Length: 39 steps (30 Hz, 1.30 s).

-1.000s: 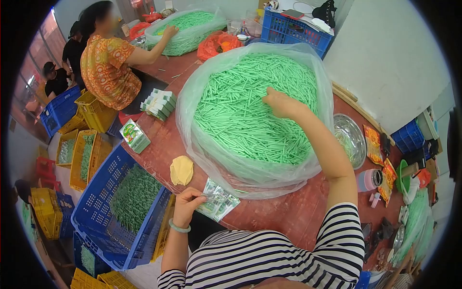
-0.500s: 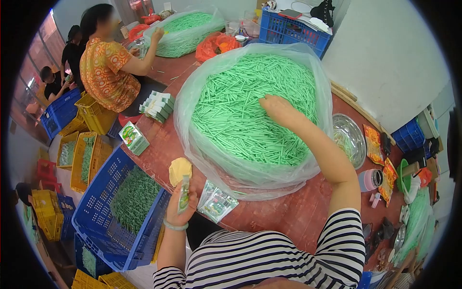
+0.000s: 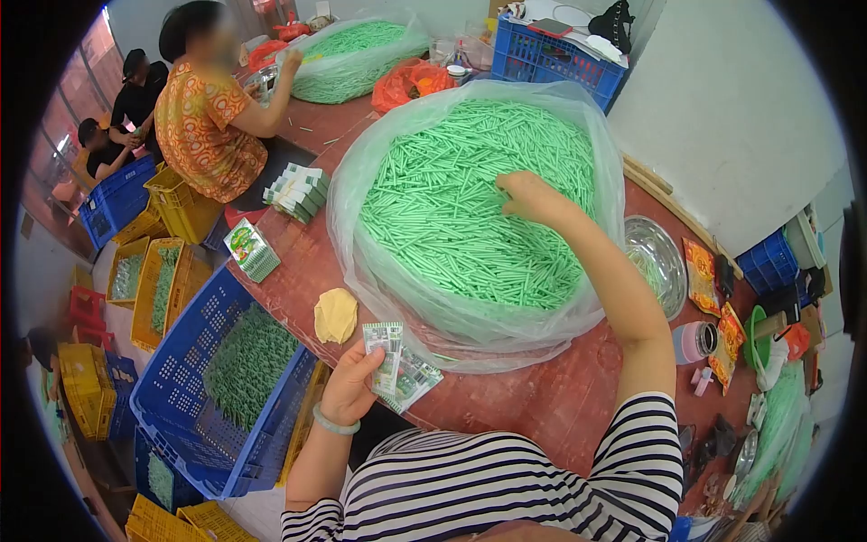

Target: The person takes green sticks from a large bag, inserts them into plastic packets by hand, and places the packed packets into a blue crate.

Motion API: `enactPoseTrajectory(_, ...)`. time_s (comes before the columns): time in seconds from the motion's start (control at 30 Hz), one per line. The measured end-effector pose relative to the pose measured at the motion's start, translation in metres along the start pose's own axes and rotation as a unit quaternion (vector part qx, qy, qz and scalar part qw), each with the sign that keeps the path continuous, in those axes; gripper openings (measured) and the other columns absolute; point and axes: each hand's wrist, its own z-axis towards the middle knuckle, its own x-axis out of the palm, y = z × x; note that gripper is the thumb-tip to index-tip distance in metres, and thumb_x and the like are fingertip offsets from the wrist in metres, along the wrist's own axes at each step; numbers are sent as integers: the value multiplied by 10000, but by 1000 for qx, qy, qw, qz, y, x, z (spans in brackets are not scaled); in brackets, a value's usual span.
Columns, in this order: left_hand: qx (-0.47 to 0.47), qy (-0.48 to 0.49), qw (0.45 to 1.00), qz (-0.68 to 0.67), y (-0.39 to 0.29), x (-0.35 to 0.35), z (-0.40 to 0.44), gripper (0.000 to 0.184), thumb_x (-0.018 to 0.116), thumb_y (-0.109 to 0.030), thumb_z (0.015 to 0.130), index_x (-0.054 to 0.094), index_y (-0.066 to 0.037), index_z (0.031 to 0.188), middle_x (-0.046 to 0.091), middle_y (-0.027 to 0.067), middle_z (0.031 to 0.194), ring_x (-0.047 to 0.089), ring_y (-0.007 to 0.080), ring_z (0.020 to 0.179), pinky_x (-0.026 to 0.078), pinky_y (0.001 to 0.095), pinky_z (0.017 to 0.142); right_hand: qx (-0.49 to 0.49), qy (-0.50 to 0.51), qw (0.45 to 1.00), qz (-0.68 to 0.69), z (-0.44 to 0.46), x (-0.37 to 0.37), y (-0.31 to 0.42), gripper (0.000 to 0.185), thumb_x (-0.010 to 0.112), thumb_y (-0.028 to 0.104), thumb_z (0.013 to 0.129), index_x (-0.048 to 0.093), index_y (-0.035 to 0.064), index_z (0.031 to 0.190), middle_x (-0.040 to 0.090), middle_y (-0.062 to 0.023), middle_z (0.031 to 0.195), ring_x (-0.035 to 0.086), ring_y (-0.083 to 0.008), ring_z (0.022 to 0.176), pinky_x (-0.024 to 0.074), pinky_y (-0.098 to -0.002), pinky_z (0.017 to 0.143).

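Left hand (image 3: pixel 350 384) pinching a packet (image 3: pixel 386 343) by the table (image 3: pixel 515 397) edge, room to move along it on my right; packet points away from me, long axis nearly straight out. Right hand (image 3: pixel 530 197)'s at the sticks (image 3: pixel 452 244), can't tell if I've got any.

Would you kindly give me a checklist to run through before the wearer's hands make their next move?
1. Left hand holding a printed packet: ok, thumb lies across it.
2. Held packet's mouth open: cannot tell.
3. Right hand at the green sticks: ok, over the pile.
4. Stick pinched in the right hand: cannot tell, too small to make out.
5. More packets close by: ok, on the table beside the left hand.
6. Straight path between the hands clear: not ok, the plastic bag's near edge lies between.
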Motion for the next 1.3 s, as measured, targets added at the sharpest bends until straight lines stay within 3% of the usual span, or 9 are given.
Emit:
enactPoseTrajectory(0.2, 10, -20, 997, 73, 5, 1, 3, 203, 573, -107, 967, 636, 0, 1129, 695, 70, 1054, 660, 139, 934, 532, 298, 840, -5, -10, 998, -67, 6, 14, -2, 309, 663, -28, 718, 615, -18, 1023, 660, -204, 980, 625, -364, 967, 495, -429, 826)
enactPoseTrajectory(0.4, 39, -19, 991, 124, 2, 8, 2, 200, 572, -95, 966, 647, 10, 1119, 698, 55, 1035, 651, 111, 898, 516, 267, 817, -23, -27, 999, 4, 2, -1, 0, 348, 610, -43, 743, 592, -5, 1089, 641, -193, 1032, 605, -356, 1006, 486, -437, 857)
enactPoseTrajectory(0.5, 41, -21, 991, 130, 2, 4, 2, 201, 572, -89, 963, 647, 13, 1120, 699, 54, 1029, 650, 109, 896, 515, 266, 819, -104, -64, 992, -21, 12, -2, 3, 368, 598, -50, 747, 585, 4, 1111, 625, -182, 1054, 592, -354, 1027, 480, -434, 869)
enactPoseTrajectory(0.7, 38, -24, 990, 137, 2, 8, 3, 191, 593, -79, 947, 658, 15, 1099, 703, 55, 1011, 649, 106, 887, 510, 262, 808, -158, -29, 987, -4, 29, 2, 24, 451, 660, -36, 720, 569, 21, 1159, 631, -149, 1022, 602, -344, 1005, 485, -425, 863)
enactPoseTrajectory(0.8, 41, -27, 987, 150, 2, 4, 3, 183, 608, -78, 937, 665, 15, 1083, 705, 54, 999, 649, 104, 883, 507, 258, 803, -86, 66, 992, 67, 37, -5, 30, 518, 704, -10, 703, 554, 32, 1197, 645, -131, 993, 623, -313, 951, 498, -410, 816)
enactPoseTrajectory(0.9, 42, -34, 988, 146, 1, 3, 2, 179, 617, -78, 931, 668, 15, 1075, 707, 53, 991, 649, 103, 881, 505, 257, 801, -89, 55, 994, 41, 43, 1, 21, 541, 712, 24, 719, 535, 46, 1230, 653, -124, 977, 633, -285, 908, 503, -393, 776)
enactPoseTrajectory(1.1, 31, -39, 989, 137, 1, -3, 3, 174, 619, -79, 930, 667, 13, 1069, 707, 53, 988, 650, 105, 876, 505, 256, 798, -55, 34, 984, 164, 31, -16, 24, 350, 684, 24, 745, 614, 37, 1088, 637, -136, 956, 627, -311, 903, 500, -393, 783)
enactPoseTrajectory(1.2, 31, -36, 989, 138, 1, -2, 6, 170, 618, -82, 932, 667, 12, 1065, 707, 53, 987, 651, 105, 868, 507, 256, 791, -110, -74, 981, 141, 28, -1, 18, 342, 645, -13, 756, 636, 54, 1092, 582, -122, 1008, 589, -279, 933, 483, -367, 822)
enactPoseTrajectory(1.3, 34, -37, 989, 140, 3, -1, 6, 168, 618, -83, 933, 667, 12, 1063, 706, 51, 985, 650, 103, 862, 508, 255, 785, -186, -85, 976, 74, 23, 2, 21, 378, 599, -83, 743, 645, 60, 1090, 533, -125, 1046, 555, -291, 993, 472, -369, 847)
